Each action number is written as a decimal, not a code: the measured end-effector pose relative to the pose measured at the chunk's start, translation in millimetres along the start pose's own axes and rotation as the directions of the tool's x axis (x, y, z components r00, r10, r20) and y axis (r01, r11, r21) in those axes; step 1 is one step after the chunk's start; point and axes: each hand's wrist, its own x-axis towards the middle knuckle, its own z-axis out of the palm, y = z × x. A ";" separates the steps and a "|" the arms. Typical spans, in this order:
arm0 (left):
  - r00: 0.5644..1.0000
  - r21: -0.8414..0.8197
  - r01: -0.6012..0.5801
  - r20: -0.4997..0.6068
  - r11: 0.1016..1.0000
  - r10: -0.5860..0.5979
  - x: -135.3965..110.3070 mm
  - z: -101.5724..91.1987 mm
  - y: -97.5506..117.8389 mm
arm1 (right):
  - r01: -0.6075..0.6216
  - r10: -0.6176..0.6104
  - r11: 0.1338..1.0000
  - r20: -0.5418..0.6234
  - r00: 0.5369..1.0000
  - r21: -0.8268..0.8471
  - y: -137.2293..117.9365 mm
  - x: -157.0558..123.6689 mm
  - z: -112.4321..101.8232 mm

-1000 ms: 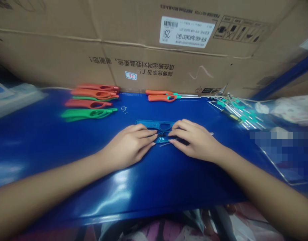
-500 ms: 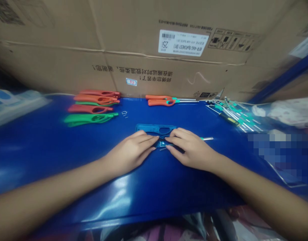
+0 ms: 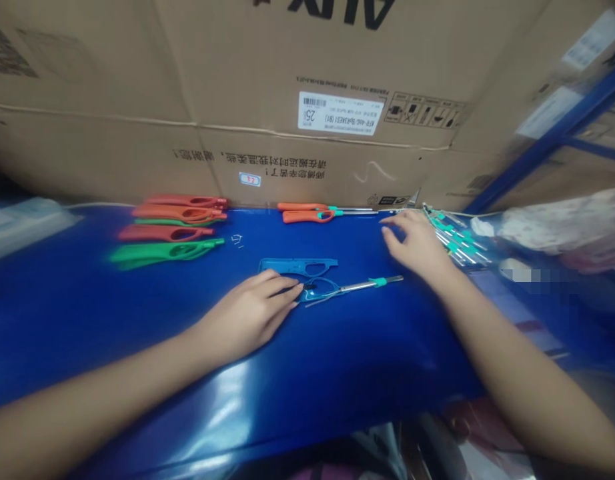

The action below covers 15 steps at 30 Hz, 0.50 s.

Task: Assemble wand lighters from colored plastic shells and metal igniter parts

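Observation:
My left hand [image 3: 257, 310] is closed on the handle end of a blue gas lighter half-shell [image 3: 320, 289]. From this shell a metal tube [image 3: 360, 287] with a teal collar points right, and a thin wire lies along its lower edge. Just behind rests a second blue half-shell [image 3: 297, 267], its inner side up. My right hand [image 3: 412, 243] is empty, thumb and fingers apart, reaching over the table at the back right. Beside it is a pile of metal tubes with teal collars [image 3: 462, 240], partly covered by the hand.
Red, orange and green lighter shells [image 3: 162, 233] lie stacked at the back left, with several tiny pale pins [image 3: 237, 240] beside them. Two orange lighters [image 3: 305, 216] lie at the back. A large cardboard box [image 3: 227, 80] walls off the far side; a blue post [image 3: 527, 153] slants at the right.
My right hand has let go of the blue shell and moved right and away toward the tube pile. My left hand stays on the shell. The view has shifted slightly.

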 end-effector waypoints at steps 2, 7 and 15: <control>1.000 -0.042 0.010 -0.027 0.999 -0.011 -1.3 1.4 -1.1 | -0.177 0.181 0.976 0.019 0.983 -0.126 22.0 6.3 0.0; 0.998 -0.139 0.047 -0.044 0.989 -0.053 -3.4 2.9 -3.1 | -0.384 0.398 0.894 0.017 0.917 -0.232 52.6 12.1 2.7; 0.996 -0.150 0.093 0.015 0.984 -0.092 -4.8 1.4 -3.5 | -0.299 0.372 0.893 0.175 0.912 -0.337 62.1 9.9 10.1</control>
